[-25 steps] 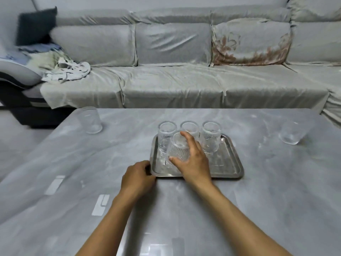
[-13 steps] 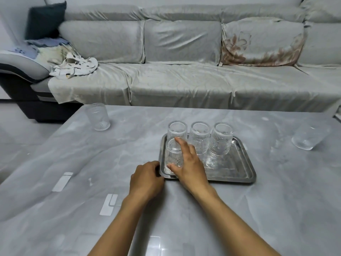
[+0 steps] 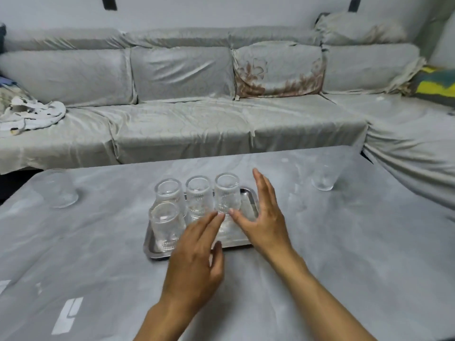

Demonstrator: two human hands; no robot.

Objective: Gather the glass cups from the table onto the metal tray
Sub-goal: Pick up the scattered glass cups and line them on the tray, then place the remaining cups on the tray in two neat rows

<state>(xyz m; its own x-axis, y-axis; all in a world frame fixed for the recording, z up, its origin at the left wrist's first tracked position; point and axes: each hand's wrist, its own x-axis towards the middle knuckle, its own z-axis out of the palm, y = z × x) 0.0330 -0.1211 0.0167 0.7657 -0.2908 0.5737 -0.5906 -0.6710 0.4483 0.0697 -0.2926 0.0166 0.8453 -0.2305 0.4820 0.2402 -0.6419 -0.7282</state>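
While four ribbed glass cups [image 3: 168,225] stand on the metal tray [image 3: 248,200], two more [image 3: 323,179] remain on the table [image 3: 98,242]; left hand [image 3: 194,262] and right hand [image 3: 264,217] hover open-fingered, grasping nothing.

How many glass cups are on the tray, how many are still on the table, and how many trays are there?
Cups on the tray: 4
Cups on the table: 2
Trays: 1
Total: 7 things
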